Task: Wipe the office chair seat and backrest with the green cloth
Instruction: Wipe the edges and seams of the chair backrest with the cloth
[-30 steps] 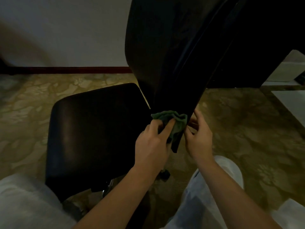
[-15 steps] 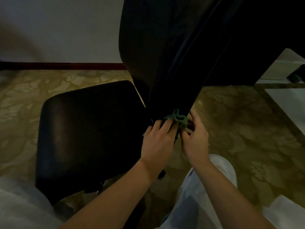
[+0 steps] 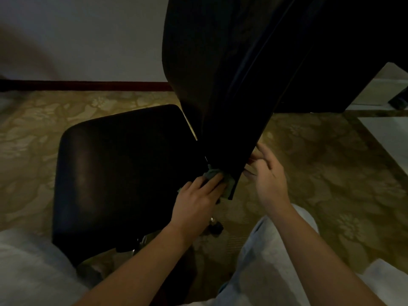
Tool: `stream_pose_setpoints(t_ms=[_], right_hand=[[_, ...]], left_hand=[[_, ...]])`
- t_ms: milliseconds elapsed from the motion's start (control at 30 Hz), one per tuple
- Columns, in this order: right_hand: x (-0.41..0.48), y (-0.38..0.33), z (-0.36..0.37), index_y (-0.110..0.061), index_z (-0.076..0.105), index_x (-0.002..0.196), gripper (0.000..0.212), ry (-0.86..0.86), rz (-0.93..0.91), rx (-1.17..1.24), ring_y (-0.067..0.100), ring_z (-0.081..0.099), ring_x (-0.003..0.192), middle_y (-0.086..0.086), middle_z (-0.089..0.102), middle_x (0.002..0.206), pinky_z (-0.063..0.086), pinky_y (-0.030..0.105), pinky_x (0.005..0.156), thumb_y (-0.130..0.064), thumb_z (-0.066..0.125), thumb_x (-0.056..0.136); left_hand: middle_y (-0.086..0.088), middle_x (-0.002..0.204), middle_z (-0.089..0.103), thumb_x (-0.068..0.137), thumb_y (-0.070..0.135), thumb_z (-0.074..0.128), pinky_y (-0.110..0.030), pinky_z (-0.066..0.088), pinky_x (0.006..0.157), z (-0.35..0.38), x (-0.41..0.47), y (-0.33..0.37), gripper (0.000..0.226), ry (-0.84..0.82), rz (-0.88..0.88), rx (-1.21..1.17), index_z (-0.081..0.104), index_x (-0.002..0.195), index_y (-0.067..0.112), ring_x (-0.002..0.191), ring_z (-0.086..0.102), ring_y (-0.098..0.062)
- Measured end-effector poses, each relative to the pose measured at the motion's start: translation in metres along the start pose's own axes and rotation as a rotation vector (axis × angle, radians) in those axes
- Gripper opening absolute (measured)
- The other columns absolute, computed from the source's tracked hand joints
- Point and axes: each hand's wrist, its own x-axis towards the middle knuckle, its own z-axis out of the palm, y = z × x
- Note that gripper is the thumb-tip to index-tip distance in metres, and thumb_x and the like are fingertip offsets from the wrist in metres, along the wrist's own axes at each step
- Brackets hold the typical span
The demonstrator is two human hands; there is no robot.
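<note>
The black office chair stands in front of me, its seat (image 3: 119, 173) to the left and its tall backrest (image 3: 231, 74) rising at the centre. My left hand (image 3: 196, 199) presses the crumpled green cloth (image 3: 213, 174) against the bottom of the backrest, where it meets the seat. Most of the cloth is hidden under my fingers. My right hand (image 3: 268, 175) rests with relaxed fingers against the backrest's lower right edge and holds nothing.
A patterned yellow-brown carpet (image 3: 331, 173) covers the floor. A pale wall with a dark red skirting board (image 3: 84, 86) runs behind the chair. A chair caster (image 3: 216, 227) shows under the seat. My light trouser legs (image 3: 276, 250) fill the bottom.
My left hand has slid the cloth down and to the left, to the base of the backrest. My right hand has drawn slightly away to the right.
</note>
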Motion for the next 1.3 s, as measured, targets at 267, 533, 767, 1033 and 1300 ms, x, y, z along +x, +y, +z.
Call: stream_pose_setpoints(t_ms=[267, 533, 767, 1033, 1300], right_hand=[[0.002, -0.004, -0.002, -0.039, 0.055, 0.132, 0.044, -0.009, 0.076, 0.050, 0.008, 0.062, 0.115, -0.007, 0.067, 0.122, 0.053, 0.033, 0.095, -0.016, 0.028, 0.106], [0.000, -0.005, 0.004, -0.044, 0.058, 0.122, 0.039, 0.024, 0.069, 0.101, 0.010, 0.061, 0.117, -0.004, 0.066, 0.126, 0.049, 0.043, 0.103, -0.019, 0.032, 0.107], [-0.001, -0.006, 0.003, -0.034, 0.051, 0.133, 0.038, -0.013, 0.041, 0.106, 0.008, 0.062, 0.115, 0.000, 0.062, 0.131, 0.053, 0.031, 0.095, -0.015, 0.031, 0.107], [-0.002, 0.001, 0.002, -0.022, 0.050, 0.141, 0.040, -0.028, 0.014, 0.077, 0.010, 0.067, 0.107, -0.006, 0.072, 0.108, 0.055, 0.032, 0.092, -0.012, 0.046, 0.103], [-0.001, -0.004, 0.004, -0.026, 0.058, 0.129, 0.028, 0.031, -0.020, -0.006, 0.012, 0.069, 0.097, -0.004, 0.072, 0.102, 0.058, 0.043, 0.087, -0.024, 0.054, 0.101]], left_hand=[[-0.002, 0.139, 0.063, 0.091, 0.014, 0.062, -0.037, 0.055, 0.084, -0.036, 0.025, 0.013, 0.039, 0.458, -0.031, -0.132, 0.068, 0.130, 0.013, 0.110, 0.060, -0.026], [0.002, 0.129, 0.069, 0.074, 0.018, 0.083, -0.038, 0.058, 0.083, 0.006, 0.033, 0.013, 0.055, 0.141, -0.049, -0.074, 0.070, 0.127, 0.018, 0.113, 0.065, -0.027], [0.004, 0.122, 0.071, 0.078, 0.018, 0.078, -0.035, 0.053, 0.082, 0.022, 0.027, 0.018, 0.043, -0.039, -0.098, -0.085, 0.072, 0.121, 0.022, 0.107, 0.064, -0.025], [0.004, 0.138, 0.063, 0.074, 0.019, 0.076, -0.035, 0.055, 0.078, 0.029, -0.012, 0.011, 0.054, -0.013, -0.077, -0.140, 0.069, 0.127, 0.025, 0.106, 0.059, -0.021], [-0.005, 0.146, 0.057, 0.091, 0.018, 0.057, -0.038, 0.052, 0.095, -0.023, 0.026, 0.024, 0.042, 0.369, -0.101, -0.240, 0.065, 0.133, 0.016, 0.118, 0.055, -0.027]])
